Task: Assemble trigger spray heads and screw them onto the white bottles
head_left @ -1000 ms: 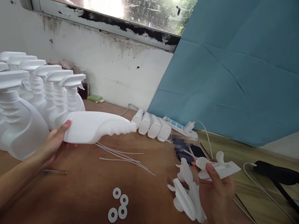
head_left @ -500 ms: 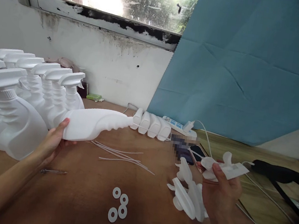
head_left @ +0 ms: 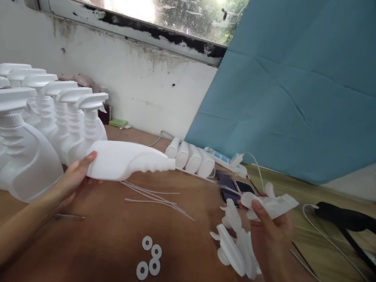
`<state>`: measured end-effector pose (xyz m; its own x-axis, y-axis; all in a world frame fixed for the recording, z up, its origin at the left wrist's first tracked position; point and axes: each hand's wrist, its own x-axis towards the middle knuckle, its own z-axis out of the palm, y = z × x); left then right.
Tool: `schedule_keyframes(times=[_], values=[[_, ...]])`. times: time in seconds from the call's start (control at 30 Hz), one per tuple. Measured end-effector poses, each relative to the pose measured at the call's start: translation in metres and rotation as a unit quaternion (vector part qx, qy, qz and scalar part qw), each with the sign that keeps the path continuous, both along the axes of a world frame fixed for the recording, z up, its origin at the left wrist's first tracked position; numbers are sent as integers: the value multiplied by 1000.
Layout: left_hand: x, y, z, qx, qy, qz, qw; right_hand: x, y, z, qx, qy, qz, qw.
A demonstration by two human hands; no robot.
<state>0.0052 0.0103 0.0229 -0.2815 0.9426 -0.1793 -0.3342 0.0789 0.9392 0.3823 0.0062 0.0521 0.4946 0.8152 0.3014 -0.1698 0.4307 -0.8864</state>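
Note:
My left hand (head_left: 77, 175) grips the base of a white spray bottle (head_left: 112, 161), which lies sideways in the air with its neck toward the right. In my right hand (head_left: 272, 224) is a white trigger sprayer head (head_left: 273, 205), also turned sideways. A thin dip tube (head_left: 197, 175) runs from the sprayer head to the bottle's mouth, its far end at or inside the neck. Below my right hand lie several loose trigger sprayer heads (head_left: 232, 248). Thin white tubes (head_left: 153, 195) rest on the table under the bottle.
Assembled spray bottles (head_left: 27, 147) stand in rows at the left. White washers (head_left: 142, 270) lie at the front middle, a thin metal tool (head_left: 70, 216) to their left. Empty-looking white bottles (head_left: 192, 158), a power strip (head_left: 227, 160) and phones (head_left: 229, 183) are at the back.
My right hand has moved left with the sprayer head, pushing the tube toward the bottle; less tube shows between them. My left hand and the bottle have shifted slightly right and down.

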Motion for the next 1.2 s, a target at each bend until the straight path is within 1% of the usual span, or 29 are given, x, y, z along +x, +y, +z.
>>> schedule_keyframes(times=[0.1, 0.17, 0.23, 0.3, 0.37, 0.47, 0.53, 0.63, 0.73, 0.83, 0.9, 1.0, 1.1, 1.2], values=[[11, 8, -2, 25, 32, -29, 999, -21, 4, -1, -11, -77, 26, 997], [18, 16, -3, 25, 44, -39, 998, -40, 8, -5, 18, -112, 36, 993], [23, 24, -7, 23, 50, -41, 998, -59, 13, -12, -2, -138, 119, 983], [24, 31, -13, 20, 54, -36, 998, -75, 19, -19, -19, -146, 175, 974], [19, 36, -21, 26, 63, -19, 997, -86, 26, -25, -20, -156, 212, 965], [10, 40, -33, 43, 82, 6, 996, -97, 41, -36, -9, -148, 241, 959], [6, 40, -39, 49, 94, 18, 994, -102, 49, -44, -9, -106, 255, 961], [5, 40, -45, 48, 119, 31, 991, -102, 54, -60, -30, -53, 268, 962], [7, 38, -49, 44, 139, 31, 989, -96, 51, -75, -68, -49, 248, 965], [10, 36, -51, 50, 168, 23, 984, -91, 46, -86, -105, -49, 226, 967], [11, 35, -51, 63, 208, 21, 976, -91, 44, -91, -121, -46, 223, 966], [11, 33, -49, 76, 259, 30, 962, -92, 41, -94, -127, -35, 237, 963], [10, 33, -49, 71, 267, 32, 961, -90, 38, -97, -122, -22, 253, 960], [10, 34, -51, 67, 260, 30, 963, -88, 38, -99, -119, -18, 249, 961]])
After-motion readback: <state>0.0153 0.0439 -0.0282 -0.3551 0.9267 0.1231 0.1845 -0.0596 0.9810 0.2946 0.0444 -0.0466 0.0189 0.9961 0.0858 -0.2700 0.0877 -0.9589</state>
